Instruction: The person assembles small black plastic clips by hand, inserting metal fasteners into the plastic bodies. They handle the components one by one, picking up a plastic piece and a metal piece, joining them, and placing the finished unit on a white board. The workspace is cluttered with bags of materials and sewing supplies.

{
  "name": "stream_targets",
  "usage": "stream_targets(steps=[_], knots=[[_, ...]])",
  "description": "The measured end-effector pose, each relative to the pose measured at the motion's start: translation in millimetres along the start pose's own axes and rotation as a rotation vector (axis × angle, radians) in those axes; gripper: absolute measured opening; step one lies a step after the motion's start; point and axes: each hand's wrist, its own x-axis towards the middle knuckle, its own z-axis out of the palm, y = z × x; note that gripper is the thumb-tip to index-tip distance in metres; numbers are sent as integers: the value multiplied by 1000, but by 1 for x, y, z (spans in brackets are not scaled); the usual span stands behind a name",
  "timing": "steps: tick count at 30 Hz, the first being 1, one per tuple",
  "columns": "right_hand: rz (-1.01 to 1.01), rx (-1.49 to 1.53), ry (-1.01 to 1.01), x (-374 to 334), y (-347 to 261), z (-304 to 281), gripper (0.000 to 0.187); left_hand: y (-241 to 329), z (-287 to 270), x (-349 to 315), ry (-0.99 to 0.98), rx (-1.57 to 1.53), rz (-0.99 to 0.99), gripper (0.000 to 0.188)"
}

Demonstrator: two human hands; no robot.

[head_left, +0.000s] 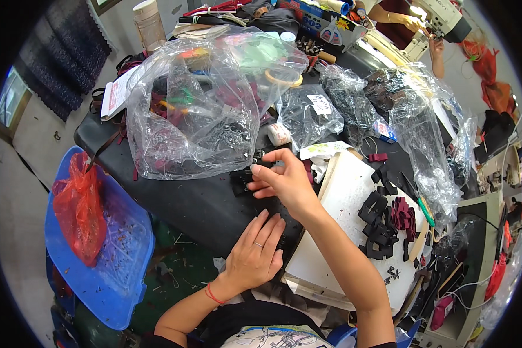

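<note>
Head view shows some small black pieces [239,184] on the dark table [180,200], just beside the fingertips of my right grip [284,180], which comes in from three o'clock of them. That grip is curled, thumb and forefinger bent toward each other; I cannot tell whether they pinch anything. My left grip [254,252] lies at six o'clock of the pieces, spread flat near the table's edge, back of the hand upward, fingers straight out and side by side, a ring on one.

Outward from the pieces, a short white roll [279,134] sits at one o'clock, with a dark plastic packet [298,113] bearing a white label just beyond it. A big clear plastic bag [194,145] spreads at eleven o'clock. At four o'clock is a white board [313,255]; on its far side a heap of black strips [380,232] lies beside maroon strips [401,216], and green-handled scissors [426,211] rest past them at three. At eight o'clock, a blue tray [122,249] holds a red plastic bag [84,214]. Far off, between one and two o'clock, a co-worker's hands are at a sewing machine [446,20].
</note>
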Motion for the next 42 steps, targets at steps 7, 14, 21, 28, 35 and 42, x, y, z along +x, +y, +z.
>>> stream_targets(steps=[7, 14, 21, 28, 35, 42], knots=[[214, -70, 101, 12, 7, 2, 46, 0, -2, 1, -39, 32, -13, 57], [-265, -547, 194, -38, -13, -31, 39, 5, -3, 7, -116, 40, -7, 44], [-246, -1048, 606, -124, -33, -154, 19, 4, 2, 5, -75, -13, -2, 34], [-351, -1107, 625, -133, -11, -160, 29, 4, 1, 7, -63, 6, 10, 34], [-900, -1218, 616, -161, -1, -115, 15, 1, 0, 2, -40, 16, 9, 34], [-745, -1363, 294, -195, 44, -87, 21, 2, 4, 3, -62, 14, 0, 35]])
